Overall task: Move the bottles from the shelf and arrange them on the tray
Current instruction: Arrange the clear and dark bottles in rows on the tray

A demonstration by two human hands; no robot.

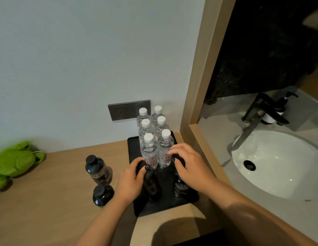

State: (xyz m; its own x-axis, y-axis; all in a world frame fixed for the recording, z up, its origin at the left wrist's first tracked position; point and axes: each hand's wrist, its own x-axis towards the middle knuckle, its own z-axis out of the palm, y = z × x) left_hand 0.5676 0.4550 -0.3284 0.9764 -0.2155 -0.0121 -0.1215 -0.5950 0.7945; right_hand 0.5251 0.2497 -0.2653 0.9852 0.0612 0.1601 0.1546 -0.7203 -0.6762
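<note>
A flat black rectangular tray (pixel 132 153) sits on a light wooden tabletop (pixel 53 189), pushed against a pale wall and a wooden frame on the right. On the far half of the tray stand six clear plastic water bottles (pixel 149 151) with white caps, upright in two close rows of three, the nearest pair showing red lettering. Both of the person's hands reach over the near half of the tray. The left hand (pixel 132 181) curls its fingers around the cap end of a dark bottle (pixel 151 185) standing just in front of the left water row. The right hand (pixel 188 166) is cupped over the top of a second dark bottle (pixel 180 187) near the tray's right edge, its fingertips touching the nearest right-hand water bottle; whether it truly grips the dark bottle cannot be told. Two more dark round bottles with black caps (pixel 97 171) stand on the tabletop just left of the tray. A bright green soft toy (pixel 14 162) lies at the far left. A grey wall socket plate (pixel 128 110) sits behind the bottles. To the right, a white round sink basin (pixel 279 167) with a black faucet (pixel 261 110).
</note>
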